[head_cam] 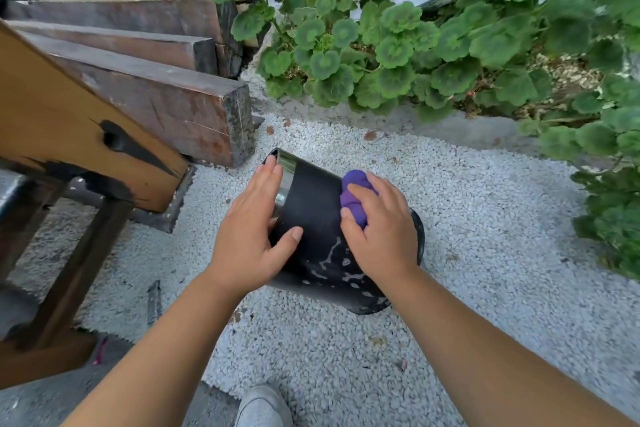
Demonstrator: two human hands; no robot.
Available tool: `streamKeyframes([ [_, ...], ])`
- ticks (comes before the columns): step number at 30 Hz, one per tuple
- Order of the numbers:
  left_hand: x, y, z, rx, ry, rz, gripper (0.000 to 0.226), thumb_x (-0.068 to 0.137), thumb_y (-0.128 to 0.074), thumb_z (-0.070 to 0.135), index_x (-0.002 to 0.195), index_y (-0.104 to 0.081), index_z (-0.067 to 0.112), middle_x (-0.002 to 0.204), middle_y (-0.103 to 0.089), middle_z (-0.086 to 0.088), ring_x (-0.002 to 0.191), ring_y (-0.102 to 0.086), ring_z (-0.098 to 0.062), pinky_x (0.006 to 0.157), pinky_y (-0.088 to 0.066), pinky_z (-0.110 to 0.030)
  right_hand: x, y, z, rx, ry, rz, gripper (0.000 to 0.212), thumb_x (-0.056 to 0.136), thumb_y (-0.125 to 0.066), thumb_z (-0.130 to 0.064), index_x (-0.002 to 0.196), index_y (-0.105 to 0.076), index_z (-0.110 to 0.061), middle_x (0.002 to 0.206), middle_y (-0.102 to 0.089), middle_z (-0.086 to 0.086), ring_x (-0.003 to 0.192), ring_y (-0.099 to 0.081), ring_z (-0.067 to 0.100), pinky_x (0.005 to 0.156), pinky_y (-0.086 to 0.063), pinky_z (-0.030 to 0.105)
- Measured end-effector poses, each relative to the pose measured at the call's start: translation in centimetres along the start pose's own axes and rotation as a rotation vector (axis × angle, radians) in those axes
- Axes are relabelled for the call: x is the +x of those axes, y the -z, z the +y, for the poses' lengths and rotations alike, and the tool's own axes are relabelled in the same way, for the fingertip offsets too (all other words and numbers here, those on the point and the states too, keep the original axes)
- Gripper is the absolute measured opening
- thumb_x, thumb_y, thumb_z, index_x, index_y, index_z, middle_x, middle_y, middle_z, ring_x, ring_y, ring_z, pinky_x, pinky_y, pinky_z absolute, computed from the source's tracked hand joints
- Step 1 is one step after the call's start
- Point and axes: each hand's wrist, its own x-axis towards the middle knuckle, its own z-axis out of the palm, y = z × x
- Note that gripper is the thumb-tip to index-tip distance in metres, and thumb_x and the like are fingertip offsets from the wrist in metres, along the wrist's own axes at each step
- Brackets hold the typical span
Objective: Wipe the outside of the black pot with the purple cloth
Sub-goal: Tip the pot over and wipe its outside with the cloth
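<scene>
Mid-wipe: R hand (381, 232) bunches cloth (355, 196) on pot (311, 204); L hand (249, 229) flat, steadying. White smears below R hand remain.

The right hand (382, 232) is covering most of the purple cloth (353, 196) and part of the black pot (313, 218); the bottom edge is cutting off a grey shoe (263, 407).

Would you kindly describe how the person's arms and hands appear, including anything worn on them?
Both forearms are bare, with no sleeves in view. The left hand and right hand wear no gloves, and no rings, watch or bracelets show. The fingernails are short and unpainted.
</scene>
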Motion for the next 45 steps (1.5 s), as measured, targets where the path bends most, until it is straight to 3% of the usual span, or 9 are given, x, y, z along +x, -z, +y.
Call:
streamKeyframes([
  [12,0.6,-0.1,-0.2,0.004,0.030,-0.006,0.081,0.090,-0.048,0.051,0.158,-0.012,0.025,0.163,-0.004,0.018,0.151,-0.005,-0.004,0.109,-0.010,-0.001,-0.2,0.6,5.2,-0.003,-0.272,0.033,0.034,0.087,-0.059,-0.031,0.120,-0.062,-0.026,0.131,-0.059,-0.005,0.123,-0.044,0.022,0.085,-0.041,0.035],
  [17,0.4,0.0,0.5,-0.048,0.013,-0.001,0.083,0.090,-0.048,0.054,0.158,-0.009,0.027,0.164,-0.004,0.017,0.151,-0.007,-0.003,0.102,-0.044,-0.028,0.9,0.7,4.2,0.062,-0.424,0.094,0.033,0.085,-0.059,-0.031,0.117,-0.062,-0.026,0.119,-0.062,-0.008,0.116,-0.048,0.020,0.076,-0.035,0.030],
  [21,0.4,-0.3,1.3,-0.097,-0.020,-0.017,0.083,0.091,-0.048,0.055,0.158,-0.009,0.028,0.165,-0.004,0.015,0.148,-0.012,0.003,0.097,-0.038,-0.005,1.6,0.7,1.0,0.081,-0.288,0.090,0.037,0.086,-0.061,-0.039,0.119,-0.062,-0.023,0.118,-0.063,-0.008,0.114,-0.050,0.018,0.081,-0.044,0.033],
  [25,0.7,-0.6,1.6,-0.129,-0.039,-0.018,0.083,0.092,-0.043,0.061,0.158,-0.013,0.020,0.166,-0.007,0.008,0.150,-0.018,-0.009,0.107,-0.045,-0.038,2.0,0.8,-4.4,0.222,-0.106,0.087,0.051,0.085,-0.051,-0.057,0.124,-0.061,-0.025,0.125,-0.062,-0.009,0.118,-0.048,0.012,0.092,-0.040,0.030],
  [29,0.8,-0.6,1.4,-0.117,-0.060,-0.013,0.080,0.096,-0.031,0.060,0.157,-0.013,0.012,0.165,-0.016,-0.002,0.148,-0.028,-0.018,0.107,-0.043,-0.045,1.9,0.0,-7.9,0.313,-0.006,0.142,0.045,0.086,-0.050,-0.052,0.119,-0.069,-0.027,0.131,-0.061,-0.007,0.120,-0.046,0.014,0.102,-0.039,0.032],
  [33,0.6,-0.6,1.2,-0.115,-0.036,-0.026,0.080,0.092,-0.043,0.049,0.158,-0.011,0.016,0.166,-0.012,0.003,0.141,-0.042,-0.027,0.103,-0.047,-0.038,1.2,-0.3,-6.3,0.123,-0.062,0.094,0.048,0.080,-0.052,-0.056,0.117,-0.067,-0.029,0.140,-0.053,0.000,0.126,-0.040,0.027,0.104,-0.037,0.041],
  [38,1.0,-0.6,0.5,-0.051,0.017,0.002,0.081,0.089,-0.043,0.051,0.158,-0.008,0.026,0.163,-0.004,0.017,0.141,-0.038,-0.027,0.086,-0.032,0.001,1.3,-0.5,-3.1,0.065,-0.043,0.033,0.049,0.080,-0.050,-0.050,0.117,-0.062,-0.020,0.133,-0.057,0.003,0.128,-0.043,0.030,0.107,-0.038,0.043],
  [41,1.1,-0.6,0.4,-0.002,0.033,0.022,0.082,0.088,-0.046,0.049,0.157,-0.007,0.028,0.161,-0.001,0.024,0.150,-0.015,-0.002,0.090,-0.028,-0.003,1.0,-0.3,-0.6,0.050,-0.091,0.037,0.047,0.080,-0.046,-0.050,0.116,-0.060,-0.024,0.127,-0.058,-0.004,0.120,-0.047,0.022,0.094,-0.043,0.036],
  [45,1.1,-0.1,0.1,-0.018,0.043,-0.007,0.084,0.088,-0.048,0.048,0.154,0.004,0.042,0.162,-0.001,0.026,0.149,-0.013,0.001,0.100,-0.031,-0.012,0.5,0.1,3.2,0.035,-0.277,0.098,0.035,0.084,-0.042,-0.051,0.111,-0.058,-0.035,0.106,-0.054,-0.020,0.103,-0.046,0.010,0.080,-0.046,0.035],
])
